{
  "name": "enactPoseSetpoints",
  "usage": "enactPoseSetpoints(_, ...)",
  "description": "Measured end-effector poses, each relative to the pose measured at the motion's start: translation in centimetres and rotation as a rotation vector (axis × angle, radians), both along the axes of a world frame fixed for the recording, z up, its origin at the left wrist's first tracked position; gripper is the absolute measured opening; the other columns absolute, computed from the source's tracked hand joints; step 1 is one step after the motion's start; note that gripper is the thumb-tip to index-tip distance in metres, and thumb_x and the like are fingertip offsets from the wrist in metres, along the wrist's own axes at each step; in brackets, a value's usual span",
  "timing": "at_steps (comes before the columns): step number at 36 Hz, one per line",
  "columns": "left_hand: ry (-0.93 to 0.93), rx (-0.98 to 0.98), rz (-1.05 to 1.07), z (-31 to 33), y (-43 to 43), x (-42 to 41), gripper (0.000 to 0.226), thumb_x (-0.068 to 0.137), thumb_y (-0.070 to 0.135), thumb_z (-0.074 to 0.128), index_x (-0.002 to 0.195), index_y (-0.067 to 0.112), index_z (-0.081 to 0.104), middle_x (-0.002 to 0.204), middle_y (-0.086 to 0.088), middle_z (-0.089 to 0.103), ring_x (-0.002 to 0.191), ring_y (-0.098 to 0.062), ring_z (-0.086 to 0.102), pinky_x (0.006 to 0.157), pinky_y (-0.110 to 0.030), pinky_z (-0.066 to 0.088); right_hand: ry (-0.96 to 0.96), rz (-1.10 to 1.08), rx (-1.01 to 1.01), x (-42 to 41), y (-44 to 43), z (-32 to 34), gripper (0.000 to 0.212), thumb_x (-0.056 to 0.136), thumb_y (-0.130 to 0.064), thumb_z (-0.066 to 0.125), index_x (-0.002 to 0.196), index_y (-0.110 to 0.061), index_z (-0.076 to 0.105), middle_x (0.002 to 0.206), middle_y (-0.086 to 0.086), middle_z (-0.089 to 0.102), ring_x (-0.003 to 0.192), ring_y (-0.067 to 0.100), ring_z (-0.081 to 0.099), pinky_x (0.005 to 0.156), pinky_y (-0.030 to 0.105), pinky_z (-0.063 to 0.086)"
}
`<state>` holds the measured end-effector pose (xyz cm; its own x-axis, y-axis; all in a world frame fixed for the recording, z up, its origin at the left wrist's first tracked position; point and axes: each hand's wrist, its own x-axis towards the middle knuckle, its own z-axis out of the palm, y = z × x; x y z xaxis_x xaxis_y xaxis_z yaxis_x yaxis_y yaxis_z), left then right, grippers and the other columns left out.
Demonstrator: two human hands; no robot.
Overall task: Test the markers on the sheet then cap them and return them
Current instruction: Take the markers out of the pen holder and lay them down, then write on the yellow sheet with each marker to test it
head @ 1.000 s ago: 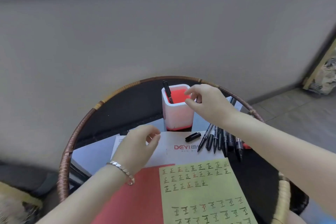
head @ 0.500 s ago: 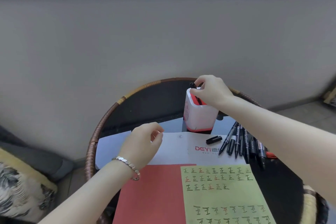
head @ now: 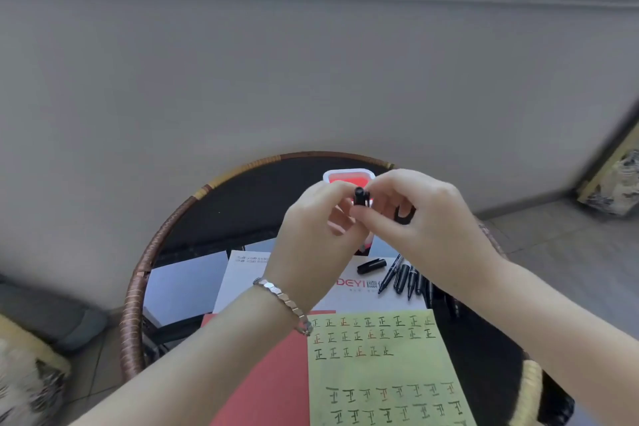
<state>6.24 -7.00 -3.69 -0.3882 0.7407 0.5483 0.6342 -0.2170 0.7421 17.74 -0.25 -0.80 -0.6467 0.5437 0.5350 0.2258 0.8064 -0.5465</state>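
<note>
Both hands meet above the table on one black marker (head: 360, 196), its end pointing at the camera. My left hand (head: 313, 235) pinches it from the left, my right hand (head: 415, 218) from the right. I cannot tell whether its cap is on. Behind the hands stands the white pen holder (head: 347, 175) with a red inside. A loose black cap (head: 371, 266) lies on the white sheet. Several black markers (head: 404, 278) lie in a row to its right. The green test sheet (head: 383, 367), covered with written characters, lies near me.
The round dark table has a wicker rim (head: 145, 273). A white printed sheet (head: 242, 273), a red sheet (head: 276, 384) and a pale blue sheet (head: 186, 284) lie under the green one. A grey wall (head: 311, 79) rises close behind. A cushion (head: 27, 387) sits low left.
My right hand lifted a black marker out of the pen holder and drew it toward me. My left hand rose from the white sheet and took hold of the same marker.
</note>
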Motion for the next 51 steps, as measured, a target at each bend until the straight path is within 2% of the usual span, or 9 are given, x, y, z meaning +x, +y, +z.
enactPoseSetpoints(5,-0.221,0.019,0.068,-0.6,-0.3,0.3,0.010,0.075,0.013,0.070,0.076,0.016,0.060,0.078,-0.002,0.064,0.072,-0.009,0.065,0.068,-0.025,0.054,0.018,-0.177,-0.349,1.5,-0.1,-1.6,0.012,0.082,-0.031,0.063,0.080,-0.019,0.063,0.066,-0.007,0.062,0.062,-0.001,0.057,0.059,0.011,0.046)
enactPoseSetpoints(8,-0.424,0.022,0.068,-0.5,-0.9,0.4,0.012,0.074,0.008,0.071,0.077,0.014,0.061,0.076,0.000,0.066,0.073,-0.011,0.066,0.067,-0.025,0.056,-0.036,-0.116,-0.842,1.9,0.0,-2.5,0.030,0.088,-0.041,0.049,0.088,-0.016,0.065,0.056,-0.006,0.062,0.047,0.001,0.055,0.054,0.017,0.047)
enactPoseSetpoints(13,-0.496,-0.097,-0.051,-1.3,-2.1,0.9,0.008,0.073,0.007,0.072,0.077,0.010,0.065,0.075,-0.004,0.070,0.072,-0.014,0.068,0.065,-0.021,0.054,0.287,0.032,-1.336,1.7,-0.6,-3.6,0.037,0.071,-0.041,0.058,0.095,-0.013,0.060,0.053,0.001,0.061,0.045,0.010,0.055,0.050,0.020,0.049)
enactPoseSetpoints(24,0.227,-0.431,-0.267,-3.0,-3.6,1.4,0.021,0.093,0.022,0.037,0.078,0.022,0.051,0.078,0.004,0.061,0.059,-0.007,0.046,0.056,-0.026,0.042,0.188,-0.012,-0.993,1.2,-3.1,-5.7,0.025,0.090,-0.019,0.054,0.069,-0.006,0.049,0.040,0.000,0.050,0.033,0.011,0.042,0.039,0.017,0.035)
enactPoseSetpoints(31,0.201,-0.343,-0.301,-3.0,-4.1,1.3,0.019,0.094,0.021,0.042,0.085,0.021,0.059,0.051,0.018,0.050,0.043,-0.007,0.041,0.044,-0.011,0.026,0.247,0.040,-0.944,1.1,-3.3,-5.8,0.032,0.090,-0.006,0.050,0.060,-0.008,0.037,0.037,0.001,0.040,0.033,0.010,0.031,0.035,0.018,0.027)
enactPoseSetpoints(35,0.071,-0.378,-0.427,-2.2,-4.2,1.1,0.019,0.095,0.024,0.043,0.094,0.024,0.062,0.071,0.020,0.067,0.043,-0.009,0.036,0.046,-0.016,0.032,0.276,0.121,-0.893,1.5,-3.1,-5.8,0.033,0.090,-0.004,0.051,0.059,-0.007,0.038,0.037,0.002,0.040,0.033,0.012,0.032,0.035,0.018,0.028)
enactPoseSetpoints(41,-0.100,-0.641,-0.344,-2.1,-4.5,-0.1,0.021,0.085,0.049,0.047,0.082,0.028,0.050,0.046,0.011,0.046,0.043,-0.008,0.031,0.043,-0.021,0.028,0.350,0.074,-0.814,1.8,-3.5,-6.3,0.033,0.091,-0.007,0.051,0.060,-0.008,0.039,0.037,0.004,0.042,0.032,0.012,0.035,0.039,0.017,0.035)
enactPoseSetpoints(44,-0.407,-0.848,-0.228,-2.7,-4.3,-2.3,0.011,0.088,0.027,0.048,0.084,0.017,0.047,0.051,0.007,0.043,0.042,-0.009,0.033,0.042,-0.019,0.027,0.421,-0.055,-0.812,2.6,-3.0,-6.5,0.032,0.092,-0.006,0.048,0.060,-0.010,0.039,0.035,-0.001,0.042,0.033,0.011,0.035,0.041,0.016,0.037)
enactPoseSetpoints(51,0.218,-0.750,0.176,-7.0,-3.8,-5.6,0.022,0.096,0.011,0.037,0.112,0.011,0.051,0.108,-0.003,0.045,0.093,-0.020,0.051,0.072,-0.024,0.041,0.423,-0.206,-1.020,4.4,-2.2,-8.2,0.030,0.091,-0.012,0.049,0.062,-0.011,0.043,0.040,0.001,0.044,0.035,0.011,0.036,0.037,0.015,0.034)
